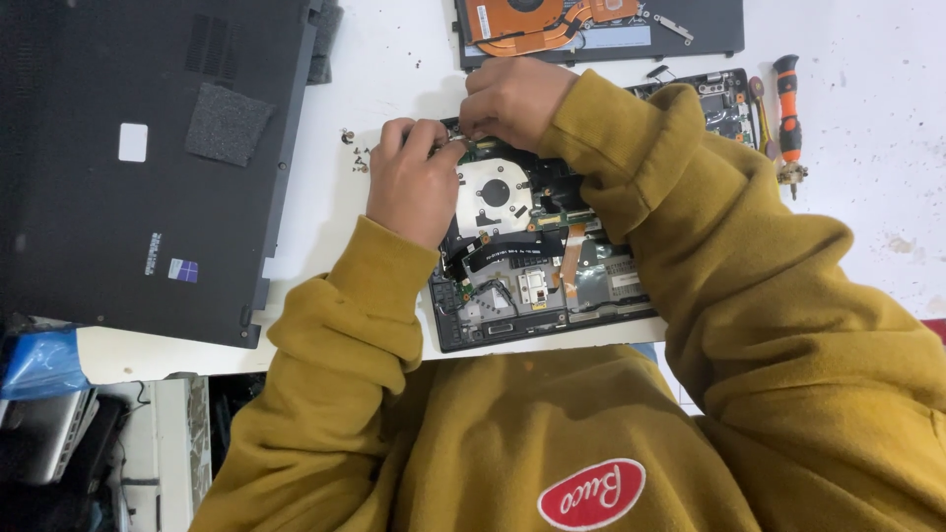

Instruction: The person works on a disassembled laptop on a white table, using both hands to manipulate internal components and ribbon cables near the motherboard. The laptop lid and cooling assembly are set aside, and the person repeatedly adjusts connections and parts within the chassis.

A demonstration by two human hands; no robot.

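Left hand [412, 177]: fingers curled, pinching at the top edge of the opened laptop [532, 266]; what it pinches is hidden.
Right hand [512, 99]: closed at the same spot, fingertips meeting the left's.
Laptop: centre of the white table [394, 59] — bare circuit board, round fan [493, 192], black ribbons.
Handling: likely light, stiff, fragile — best held by the frame edges.
Surroundings: screwdriver [786, 99] at two o'clock, dark cover [148, 158] at nine.

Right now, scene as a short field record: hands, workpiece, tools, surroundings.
left hand: fingertips pinching at the top edge of the opened laptop base
right hand: fingers pressed beside the left, same spot
held part: too small to tell
tools: orange-handled screwdriver on the white table, right
left side: black laptop cover, lying flat
top: copper heatsink assembly
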